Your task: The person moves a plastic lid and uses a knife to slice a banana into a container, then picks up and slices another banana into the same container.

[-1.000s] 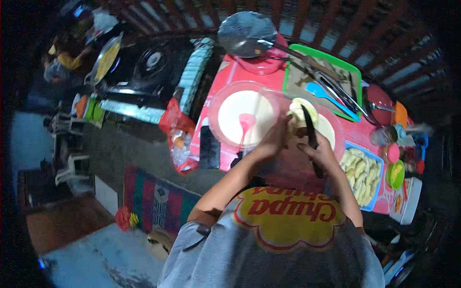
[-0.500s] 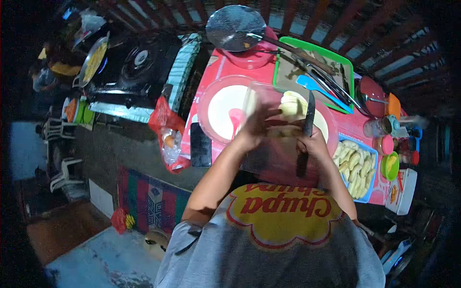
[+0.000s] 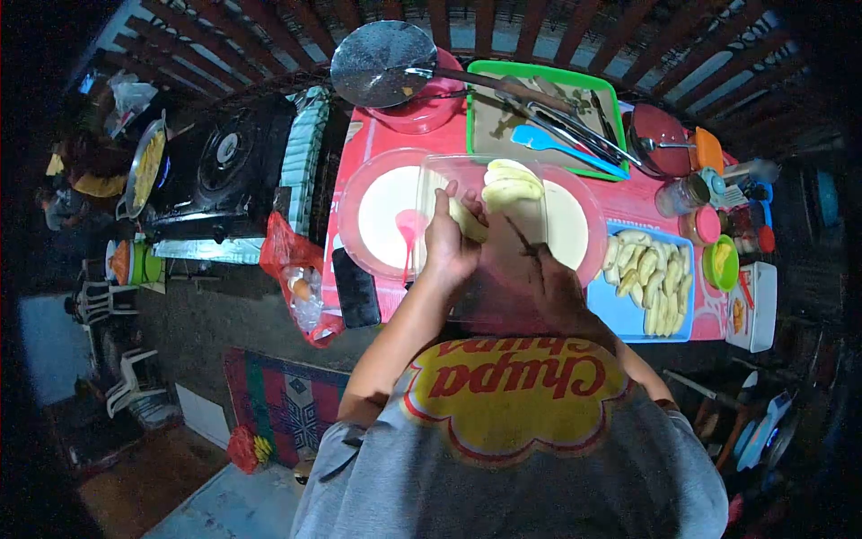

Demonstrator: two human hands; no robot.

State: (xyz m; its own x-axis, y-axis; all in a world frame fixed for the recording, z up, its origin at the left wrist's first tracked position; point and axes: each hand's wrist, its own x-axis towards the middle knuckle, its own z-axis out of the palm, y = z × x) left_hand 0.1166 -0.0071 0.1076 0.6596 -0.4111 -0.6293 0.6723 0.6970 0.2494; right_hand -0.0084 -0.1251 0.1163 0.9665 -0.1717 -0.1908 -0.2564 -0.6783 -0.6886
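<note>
Head view: banana slicing seems in hand, over a clear plastic tub [image 3: 462, 171].
Left hand [image 3: 452, 242]: fingers curled round a peeled banana [image 3: 469, 221], above the tub.
Right hand [image 3: 558, 283]: shadowed, gripping a knife [image 3: 518, 234], blade near the banana.
Next cut: would call for steady banana, blade edge clear of fingertips.
Cut slices [image 3: 512, 182]: at the tub's far end.
Pink tablecloth [image 3: 366, 135]: carries a blue tray [image 3: 620, 307] of peeled bananas [image 3: 663, 280], a green tray [image 3: 489, 128].
Room: black stove [image 3: 242, 166] leftward, wooden slats [image 3: 530, 36] beyond.
</note>
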